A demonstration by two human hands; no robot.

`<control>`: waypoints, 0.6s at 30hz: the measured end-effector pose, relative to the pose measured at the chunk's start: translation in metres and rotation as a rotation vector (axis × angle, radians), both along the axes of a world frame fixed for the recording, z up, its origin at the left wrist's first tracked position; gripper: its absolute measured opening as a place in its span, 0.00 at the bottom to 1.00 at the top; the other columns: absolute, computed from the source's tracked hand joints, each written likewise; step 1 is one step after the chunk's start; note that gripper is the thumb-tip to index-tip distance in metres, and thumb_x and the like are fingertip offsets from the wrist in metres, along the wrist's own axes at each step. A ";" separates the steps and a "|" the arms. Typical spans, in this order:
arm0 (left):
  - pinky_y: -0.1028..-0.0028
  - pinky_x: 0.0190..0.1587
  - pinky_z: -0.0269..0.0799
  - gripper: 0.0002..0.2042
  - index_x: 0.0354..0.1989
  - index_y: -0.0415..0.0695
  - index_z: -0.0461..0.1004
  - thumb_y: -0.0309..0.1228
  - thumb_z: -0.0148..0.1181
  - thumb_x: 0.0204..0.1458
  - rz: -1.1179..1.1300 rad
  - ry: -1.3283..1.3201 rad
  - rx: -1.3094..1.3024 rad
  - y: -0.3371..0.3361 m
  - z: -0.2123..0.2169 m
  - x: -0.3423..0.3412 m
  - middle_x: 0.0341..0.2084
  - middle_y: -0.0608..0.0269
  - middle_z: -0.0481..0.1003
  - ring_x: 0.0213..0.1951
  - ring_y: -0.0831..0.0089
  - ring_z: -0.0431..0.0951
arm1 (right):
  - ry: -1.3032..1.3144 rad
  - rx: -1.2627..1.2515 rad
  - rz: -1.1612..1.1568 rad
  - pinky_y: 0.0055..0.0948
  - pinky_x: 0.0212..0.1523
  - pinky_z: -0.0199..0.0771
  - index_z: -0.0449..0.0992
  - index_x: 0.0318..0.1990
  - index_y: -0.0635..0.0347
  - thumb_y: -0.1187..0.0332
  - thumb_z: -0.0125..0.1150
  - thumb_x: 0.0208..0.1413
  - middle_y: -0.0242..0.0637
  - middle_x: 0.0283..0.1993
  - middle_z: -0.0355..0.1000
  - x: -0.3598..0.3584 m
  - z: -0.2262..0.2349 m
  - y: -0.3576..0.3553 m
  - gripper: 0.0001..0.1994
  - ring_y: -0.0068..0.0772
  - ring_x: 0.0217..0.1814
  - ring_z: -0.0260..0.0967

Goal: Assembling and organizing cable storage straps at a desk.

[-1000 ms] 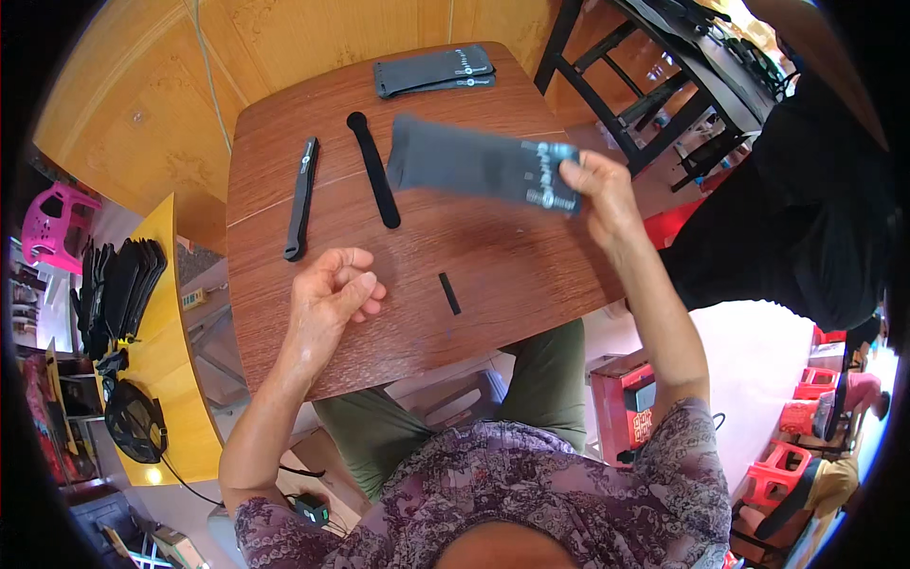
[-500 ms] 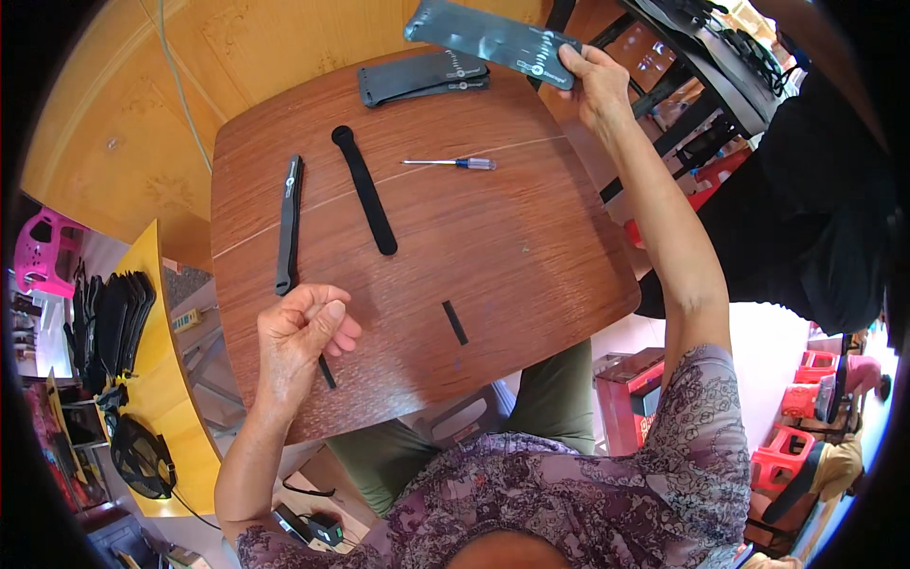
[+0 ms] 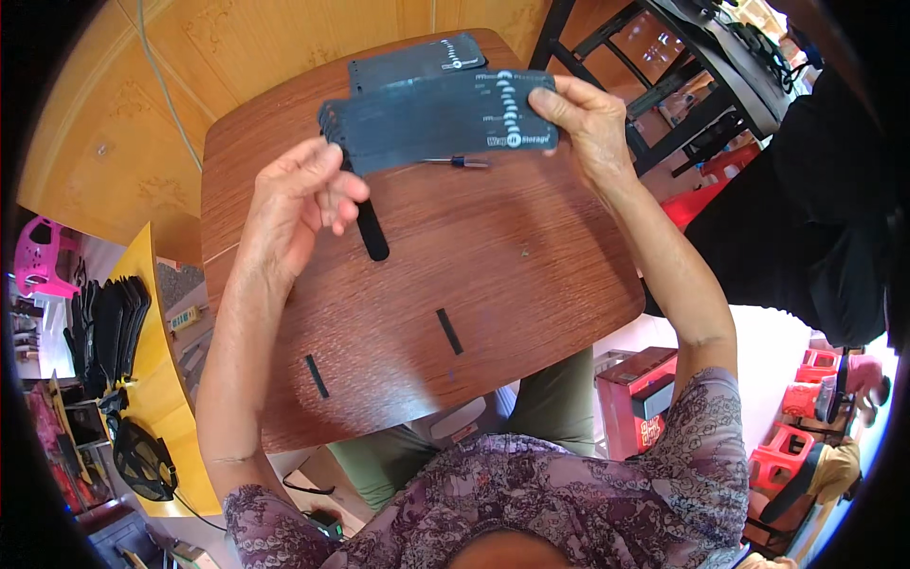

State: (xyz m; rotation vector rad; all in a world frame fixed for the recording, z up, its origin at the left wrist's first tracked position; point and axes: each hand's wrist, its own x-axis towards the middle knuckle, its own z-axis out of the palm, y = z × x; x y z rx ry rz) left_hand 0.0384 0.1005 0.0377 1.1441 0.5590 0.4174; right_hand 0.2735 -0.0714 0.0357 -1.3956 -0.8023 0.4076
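My right hand (image 3: 590,116) grips the right end of a stack of flat dark grey panels (image 3: 436,119), held above a brown wooden table (image 3: 531,275). At the stack's left end is my left hand (image 3: 299,199), fingers curled against its edge. A long black strap (image 3: 370,228) lies on the table just under the left hand. A small screwdriver (image 3: 460,162) with a blue handle lies below the stack. Another dark panel (image 3: 417,59) rests at the table's far edge.
Two short black strips (image 3: 448,331) (image 3: 317,376) lie on the near half of the table. A black metal chair (image 3: 654,85) stands at the far right. More black parts (image 3: 109,327) are piled on a yellow surface to the left. Red stools (image 3: 796,446) stand lower right.
My right hand brought the panel stack back from the table's far right corner toward me. My left hand rose off the table to meet the stack's left end.
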 end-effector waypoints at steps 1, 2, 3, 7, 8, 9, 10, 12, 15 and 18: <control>0.82 0.15 0.65 0.09 0.34 0.40 0.70 0.34 0.54 0.55 -0.003 -0.002 0.002 0.002 -0.003 0.000 0.18 0.57 0.75 0.15 0.77 0.73 | 0.026 -0.007 0.022 0.13 0.13 0.64 0.77 0.36 0.65 0.71 0.61 0.51 0.31 0.24 0.73 0.002 -0.003 -0.004 0.08 0.15 0.19 0.66; 0.83 0.14 0.63 0.08 0.33 0.41 0.71 0.33 0.54 0.54 -0.062 0.139 0.129 0.004 -0.006 -0.001 0.15 0.62 0.73 0.14 0.80 0.70 | 0.026 -0.006 0.017 0.13 0.13 0.64 0.77 0.36 0.65 0.71 0.61 0.51 0.31 0.24 0.73 0.004 -0.007 -0.008 0.08 0.15 0.19 0.66; 0.84 0.13 0.60 0.07 0.31 0.42 0.73 0.32 0.55 0.54 -0.121 0.279 0.255 0.004 -0.008 -0.001 0.13 0.66 0.71 0.12 0.83 0.67 | 0.065 -0.032 0.027 0.13 0.13 0.64 0.77 0.36 0.65 0.71 0.61 0.51 0.31 0.25 0.74 0.006 -0.011 -0.012 0.08 0.15 0.19 0.66; 0.85 0.11 0.54 0.07 0.24 0.43 0.74 0.31 0.57 0.52 -0.002 0.364 0.432 -0.012 -0.011 0.008 0.10 0.72 0.67 0.10 0.86 0.61 | 0.151 -0.106 0.016 0.13 0.11 0.63 0.77 0.37 0.66 0.70 0.60 0.51 0.32 0.26 0.74 0.010 -0.024 -0.021 0.09 0.15 0.19 0.67; 0.85 0.11 0.54 0.07 0.24 0.43 0.74 0.31 0.57 0.52 -0.005 0.368 0.432 -0.011 -0.011 0.009 0.10 0.72 0.67 0.10 0.86 0.61 | 0.153 -0.111 0.021 0.13 0.11 0.62 0.77 0.37 0.66 0.70 0.60 0.51 0.32 0.27 0.74 0.010 -0.025 -0.022 0.09 0.15 0.19 0.67; 0.85 0.11 0.53 0.06 0.26 0.42 0.74 0.30 0.58 0.52 -0.019 0.329 0.396 -0.009 -0.010 0.010 0.10 0.70 0.69 0.10 0.86 0.62 | 0.157 -0.111 0.019 0.13 0.11 0.62 0.77 0.37 0.66 0.70 0.60 0.51 0.32 0.27 0.74 0.010 -0.026 -0.023 0.09 0.15 0.19 0.67; 0.85 0.10 0.53 0.06 0.28 0.40 0.75 0.29 0.58 0.51 -0.032 0.291 0.359 -0.007 -0.010 0.011 0.11 0.68 0.70 0.10 0.86 0.63 | 0.151 -0.103 0.032 0.13 0.11 0.63 0.76 0.38 0.66 0.70 0.60 0.51 0.32 0.28 0.75 0.010 -0.026 -0.023 0.09 0.15 0.20 0.67; 0.84 0.13 0.58 0.07 0.31 0.39 0.75 0.30 0.58 0.51 -0.041 0.243 0.278 -0.003 -0.009 0.015 0.13 0.65 0.72 0.13 0.83 0.67 | 0.141 -0.098 0.038 0.12 0.12 0.63 0.76 0.39 0.66 0.71 0.60 0.52 0.32 0.29 0.75 0.015 -0.027 -0.026 0.10 0.15 0.21 0.68; 0.80 0.20 0.67 0.11 0.35 0.37 0.74 0.34 0.57 0.52 0.009 0.105 0.168 0.001 -0.004 0.025 0.19 0.60 0.75 0.20 0.77 0.74 | 0.098 -0.110 0.088 0.16 0.23 0.71 0.75 0.42 0.66 0.71 0.59 0.52 0.34 0.32 0.75 0.025 -0.026 -0.026 0.11 0.19 0.28 0.70; 0.74 0.32 0.73 0.17 0.39 0.35 0.73 0.40 0.55 0.54 0.016 -0.050 0.009 0.021 -0.001 0.033 0.28 0.52 0.76 0.30 0.69 0.77 | 0.225 -0.022 0.182 0.26 0.43 0.71 0.75 0.43 0.68 0.70 0.59 0.52 0.37 0.36 0.75 0.031 -0.018 -0.016 0.13 0.25 0.39 0.70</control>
